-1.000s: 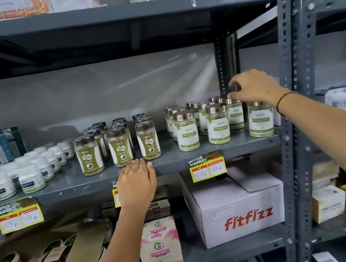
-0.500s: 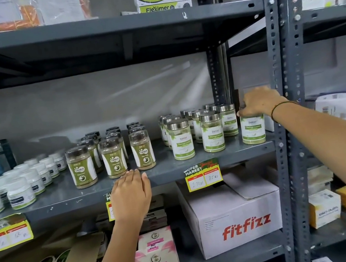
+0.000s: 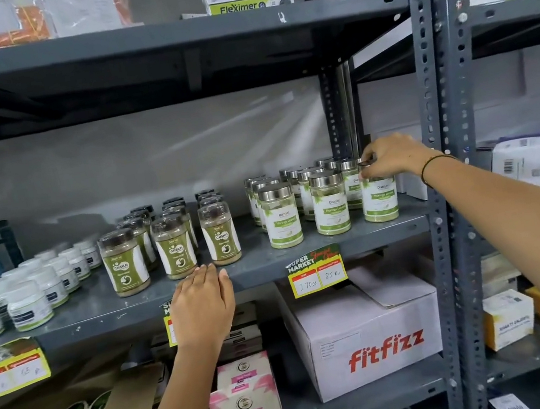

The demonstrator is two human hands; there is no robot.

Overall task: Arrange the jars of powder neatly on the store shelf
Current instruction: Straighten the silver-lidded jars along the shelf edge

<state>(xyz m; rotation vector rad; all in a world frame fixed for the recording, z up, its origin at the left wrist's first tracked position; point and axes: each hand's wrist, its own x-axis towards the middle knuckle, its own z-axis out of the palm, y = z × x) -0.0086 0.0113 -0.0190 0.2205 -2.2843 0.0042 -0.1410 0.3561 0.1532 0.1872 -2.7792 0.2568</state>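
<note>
Your right hand [image 3: 391, 155] reaches across from the right, fingertips pinched on the steel lid of the rightmost moringa powder jar [image 3: 379, 199], upright at the middle shelf [image 3: 305, 255] edge; your left hand [image 3: 203, 305] lies flat, fingers together, on that edge

Three front-row silver-lidded jars [image 3: 282, 215] — three front brown-lidded jars [image 3: 124, 262] — two hands, one fitfizz carton [image 3: 370, 333].

Bare shelf [image 3: 264, 265] front between brown-lidded jars [image 3: 172, 241] and silver-lidded jars [image 3: 304, 206].
</note>
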